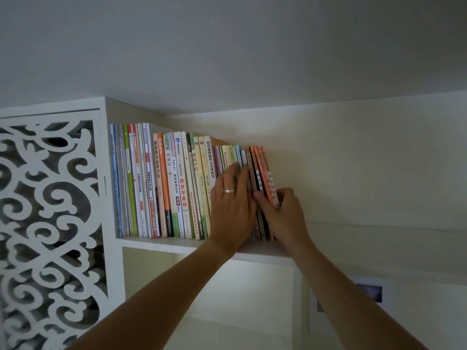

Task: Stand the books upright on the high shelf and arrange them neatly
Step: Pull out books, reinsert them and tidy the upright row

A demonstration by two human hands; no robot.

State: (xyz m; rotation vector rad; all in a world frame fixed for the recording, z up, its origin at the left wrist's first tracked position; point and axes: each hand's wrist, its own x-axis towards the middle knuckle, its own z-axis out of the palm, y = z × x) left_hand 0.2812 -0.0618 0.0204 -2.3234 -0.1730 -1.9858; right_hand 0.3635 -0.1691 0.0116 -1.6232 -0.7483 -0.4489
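We find the books [177,185] upright on the high shelf [161,245]. Left hand [231,205] presses flat against spines; right hand [283,210] grips the leaning end books [262,173] at three o'clock. We judge them thin, light, floppy: grip low, several together.

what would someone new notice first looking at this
Two bare forearms reach up from below to a row of colourful books standing on a high white shelf. The left hand, wearing a ring, lies flat on the spines, while the right hand grips the last thin books at the row's right end.
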